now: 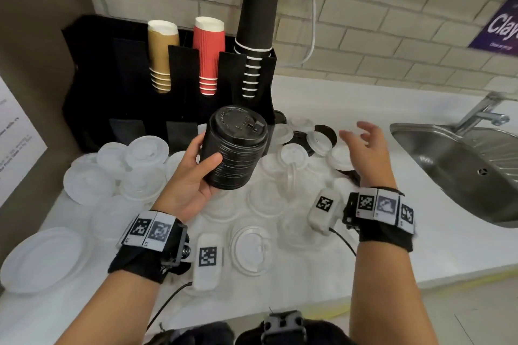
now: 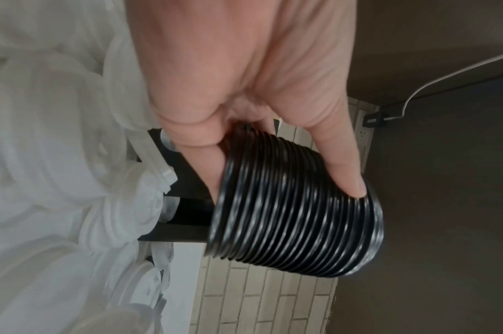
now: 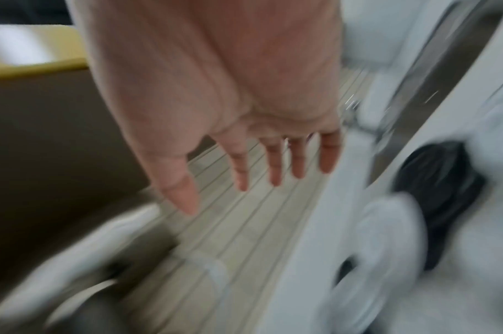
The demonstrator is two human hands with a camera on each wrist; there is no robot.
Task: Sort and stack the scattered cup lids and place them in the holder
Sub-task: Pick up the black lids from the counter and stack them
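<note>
I held the stack of black lids (image 1: 234, 148) in my left hand (image 1: 193, 176), fingers curled round it, in front of the holder (image 1: 117, 70), while my right hand (image 1: 364, 148) hung spread and empty near it, probably about to gather the loose black lids (image 1: 326, 131)

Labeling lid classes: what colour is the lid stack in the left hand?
Black, with glossy ridged rims. The stack of lids in the left hand shows best in the head view.

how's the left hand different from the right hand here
The left hand grips a stack of black lids, thumb and fingers curled round its side; the right hand holds nothing, fingers spread.
The left hand holds its stack in front of the black holder; the right hand hovers nearer the sink.
Both are above the counter's scattered lids and wear marker wristbands.
</note>
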